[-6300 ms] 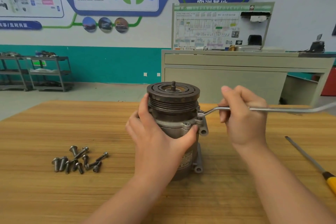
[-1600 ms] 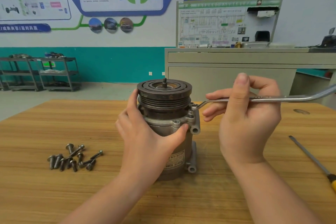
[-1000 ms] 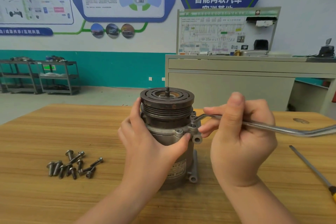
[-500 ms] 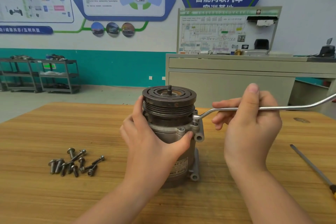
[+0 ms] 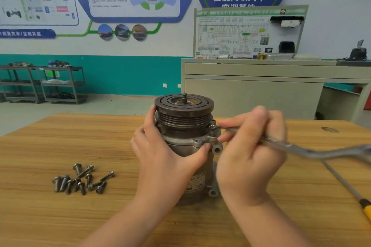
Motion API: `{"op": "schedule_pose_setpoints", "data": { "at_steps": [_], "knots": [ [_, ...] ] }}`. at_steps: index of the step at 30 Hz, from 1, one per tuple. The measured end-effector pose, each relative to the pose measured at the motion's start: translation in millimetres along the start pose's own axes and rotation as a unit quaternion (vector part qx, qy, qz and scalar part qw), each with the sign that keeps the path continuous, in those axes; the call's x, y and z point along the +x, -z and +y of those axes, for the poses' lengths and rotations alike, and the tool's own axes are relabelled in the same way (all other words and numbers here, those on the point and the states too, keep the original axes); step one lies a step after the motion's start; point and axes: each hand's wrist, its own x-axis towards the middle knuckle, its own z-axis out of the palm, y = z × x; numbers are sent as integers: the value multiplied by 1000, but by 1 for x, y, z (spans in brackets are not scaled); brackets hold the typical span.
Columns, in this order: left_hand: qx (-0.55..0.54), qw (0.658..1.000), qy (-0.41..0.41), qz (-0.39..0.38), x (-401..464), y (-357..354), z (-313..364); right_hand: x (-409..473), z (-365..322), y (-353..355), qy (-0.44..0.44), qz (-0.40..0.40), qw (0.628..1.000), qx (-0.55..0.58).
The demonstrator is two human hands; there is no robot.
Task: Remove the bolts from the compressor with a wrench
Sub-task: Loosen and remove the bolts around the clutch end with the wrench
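Observation:
The grey compressor (image 5: 183,118) stands upright on the wooden table (image 5: 50,142), its dark pulley on top. My left hand (image 5: 160,158) grips its body from the left, thumb on the flange. My right hand (image 5: 251,146) holds the shaft of a long silver wrench (image 5: 313,151), fingers curled round it. The wrench's ring end sits on a bolt (image 5: 213,127) at the flange's right side, and its handle slopes down to the right, blurred. Several loose bolts (image 5: 82,180) lie in a pile on the table to the left.
A screwdriver (image 5: 347,190) with a yellow handle lies on the table at the right edge. Behind the table stand a grey bench (image 5: 261,86) with a wiring board and metal shelf racks (image 5: 44,84) at the far left wall.
My right hand has swung the wrench handle toward me and downward around the bolt since half a second ago. The left hand and the compressor have stayed put.

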Motion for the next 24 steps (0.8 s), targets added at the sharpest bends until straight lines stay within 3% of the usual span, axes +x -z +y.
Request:
{"op": "schedule_pose_setpoints", "data": {
  "at_steps": [3,6,8,11,13,16,18,24],
  "knots": [
    [4,1000,1,-7,0,1,2,19,13,5,-260,86,952,139],
    [-1,1000,2,-15,0,2,3,38,39,14,-501,33,833,232],
    [-5,1000,5,-17,0,3,4,45,47,19,-571,-39,774,271],
    [-10,1000,6,-19,0,3,5,49,45,21,-563,-56,747,351],
    [-11,1000,9,-18,0,3,4,47,39,19,-504,-31,784,361],
    [-10,1000,6,-20,0,3,4,44,28,16,-327,-16,912,249],
    [-9,1000,5,-21,0,3,4,39,22,15,-198,-37,965,168],
    [-3,1000,6,-14,0,2,3,26,19,16,-33,-126,988,85]
  ]
}}
